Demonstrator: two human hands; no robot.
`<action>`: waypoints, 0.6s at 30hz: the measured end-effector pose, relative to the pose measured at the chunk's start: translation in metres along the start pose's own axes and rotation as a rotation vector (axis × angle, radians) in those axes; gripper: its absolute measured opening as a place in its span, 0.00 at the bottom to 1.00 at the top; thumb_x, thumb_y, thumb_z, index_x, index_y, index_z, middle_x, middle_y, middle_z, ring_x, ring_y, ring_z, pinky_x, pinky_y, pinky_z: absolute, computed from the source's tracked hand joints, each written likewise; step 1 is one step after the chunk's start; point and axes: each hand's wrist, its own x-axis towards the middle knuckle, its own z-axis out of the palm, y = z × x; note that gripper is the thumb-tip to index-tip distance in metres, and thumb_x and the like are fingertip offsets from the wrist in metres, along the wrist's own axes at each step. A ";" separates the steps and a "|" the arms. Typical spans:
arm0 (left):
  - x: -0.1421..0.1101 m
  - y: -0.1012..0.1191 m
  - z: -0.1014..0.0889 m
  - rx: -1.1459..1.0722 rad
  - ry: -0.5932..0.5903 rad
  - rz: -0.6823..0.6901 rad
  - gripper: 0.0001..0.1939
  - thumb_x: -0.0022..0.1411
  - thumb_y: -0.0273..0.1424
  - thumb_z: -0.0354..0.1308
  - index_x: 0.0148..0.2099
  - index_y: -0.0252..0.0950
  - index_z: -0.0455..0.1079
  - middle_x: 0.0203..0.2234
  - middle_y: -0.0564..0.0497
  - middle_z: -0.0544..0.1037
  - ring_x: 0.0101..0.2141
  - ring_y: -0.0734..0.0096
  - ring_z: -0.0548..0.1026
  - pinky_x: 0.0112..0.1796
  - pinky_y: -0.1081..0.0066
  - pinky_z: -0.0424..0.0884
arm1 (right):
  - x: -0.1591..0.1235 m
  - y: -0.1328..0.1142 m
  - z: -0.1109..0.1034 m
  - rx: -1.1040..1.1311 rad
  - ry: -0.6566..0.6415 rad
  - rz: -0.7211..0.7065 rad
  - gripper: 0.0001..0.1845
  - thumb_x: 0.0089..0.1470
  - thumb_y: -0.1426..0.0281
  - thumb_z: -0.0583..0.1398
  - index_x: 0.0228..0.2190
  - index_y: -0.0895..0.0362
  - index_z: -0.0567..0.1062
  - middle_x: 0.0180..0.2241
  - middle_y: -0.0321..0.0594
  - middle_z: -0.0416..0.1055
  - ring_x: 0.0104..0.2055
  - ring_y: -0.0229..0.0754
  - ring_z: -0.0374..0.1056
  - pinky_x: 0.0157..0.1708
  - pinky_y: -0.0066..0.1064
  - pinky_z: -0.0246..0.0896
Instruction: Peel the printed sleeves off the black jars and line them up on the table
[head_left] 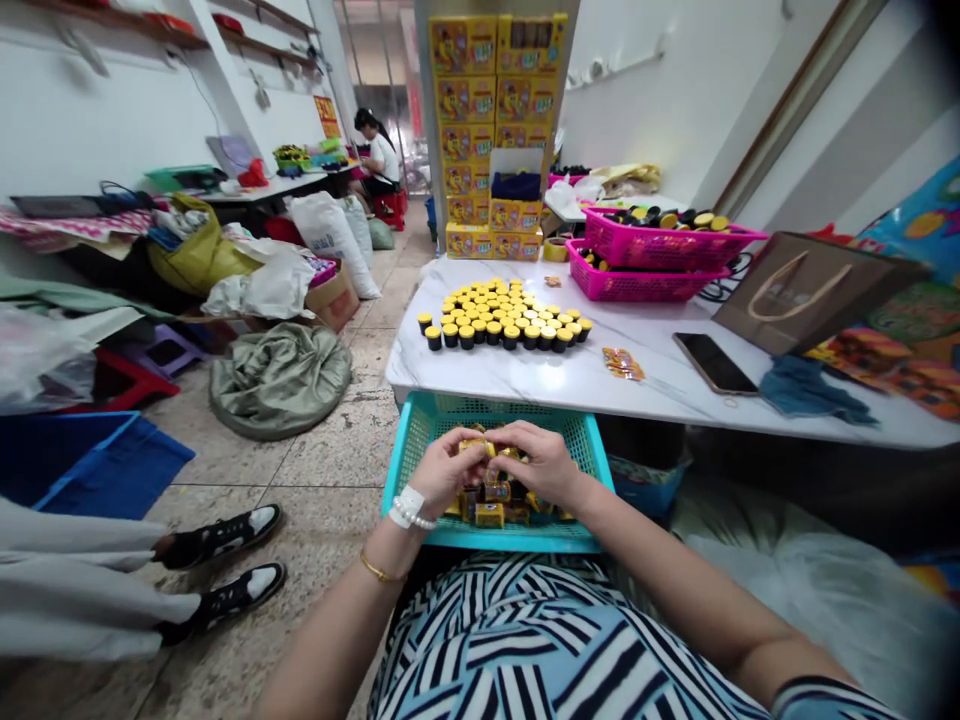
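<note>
Both hands (541, 463) pinch a yellow item (474, 447) over the turquoise basket (517, 541), between its side rims (604, 458).

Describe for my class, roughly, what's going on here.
Someone's left hand and right hand meet at a small yellow item, partly hidden, above a turquoise basket holding more small yellow and dark pieces. On the white table beyond, yellow-capped black jars stand grouped upright, and a phone lies to their right.
</note>
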 end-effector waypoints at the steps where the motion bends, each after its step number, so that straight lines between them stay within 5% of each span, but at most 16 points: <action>1: 0.002 0.001 0.001 0.009 0.003 0.035 0.23 0.46 0.39 0.74 0.40 0.32 0.72 0.20 0.55 0.75 0.18 0.79 0.69 0.22 0.78 0.64 | 0.002 -0.002 0.001 -0.017 0.024 0.007 0.14 0.55 0.71 0.64 0.45 0.54 0.79 0.39 0.43 0.79 0.41 0.42 0.76 0.43 0.35 0.73; 8: 0.003 0.005 -0.008 0.048 -0.036 0.049 0.24 0.48 0.44 0.72 0.41 0.33 0.72 0.22 0.53 0.76 0.19 0.76 0.71 0.22 0.77 0.66 | 0.011 -0.001 0.016 0.016 0.060 0.191 0.14 0.49 0.71 0.68 0.40 0.57 0.81 0.32 0.42 0.79 0.33 0.42 0.75 0.35 0.32 0.74; 13: -0.008 0.006 -0.020 0.073 -0.049 -0.005 0.25 0.51 0.47 0.69 0.42 0.32 0.73 0.22 0.50 0.77 0.18 0.76 0.69 0.20 0.77 0.63 | 0.005 0.000 0.020 0.054 0.065 0.129 0.13 0.50 0.69 0.68 0.40 0.55 0.82 0.39 0.44 0.79 0.40 0.43 0.76 0.41 0.35 0.74; 15: -0.010 0.009 -0.016 0.096 -0.024 0.051 0.23 0.49 0.43 0.71 0.41 0.32 0.74 0.21 0.53 0.75 0.17 0.79 0.67 0.21 0.78 0.62 | 0.005 -0.004 0.018 0.098 0.086 0.153 0.13 0.48 0.67 0.69 0.38 0.54 0.83 0.36 0.43 0.79 0.37 0.42 0.75 0.40 0.34 0.74; 18: -0.010 0.013 0.000 0.217 0.017 0.210 0.19 0.52 0.38 0.69 0.43 0.34 0.76 0.21 0.54 0.74 0.18 0.78 0.66 0.22 0.77 0.62 | 0.006 -0.012 0.011 0.277 0.147 0.383 0.12 0.46 0.64 0.71 0.35 0.55 0.83 0.31 0.40 0.79 0.33 0.41 0.74 0.35 0.33 0.73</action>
